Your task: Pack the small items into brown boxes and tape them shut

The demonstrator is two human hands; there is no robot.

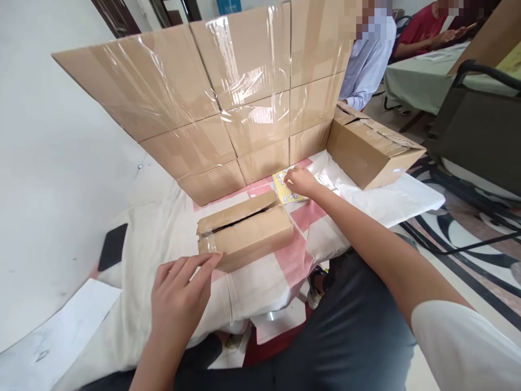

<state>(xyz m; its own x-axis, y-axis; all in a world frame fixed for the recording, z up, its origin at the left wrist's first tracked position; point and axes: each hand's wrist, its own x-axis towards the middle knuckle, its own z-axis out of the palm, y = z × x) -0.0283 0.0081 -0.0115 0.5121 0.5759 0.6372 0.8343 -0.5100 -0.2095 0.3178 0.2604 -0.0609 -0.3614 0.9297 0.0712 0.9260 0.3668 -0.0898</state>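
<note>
A small cardboard box (pixel 248 231) lies on the white and pink cloth (pixel 285 260), its top flap slightly ajar and taped. My left hand (pixel 179 296) rests near its front left corner, fingers stretched out and touching the box edge, holding nothing. My right hand (pixel 299 182) reaches past the box to a yellow printed card (pixel 283 191) in clear wrapping and pinches or presses it with curled fingers.
A tall wall of taped cardboard boxes (pixel 228 92) stands behind. A long carton (pixel 372 146) lies at the right. A black phone (pixel 113 247) lies at the left. Two seated people (pixel 370 60) are behind at a green table (pixel 423 76). A dark chair (pixel 480 125) stands at the right.
</note>
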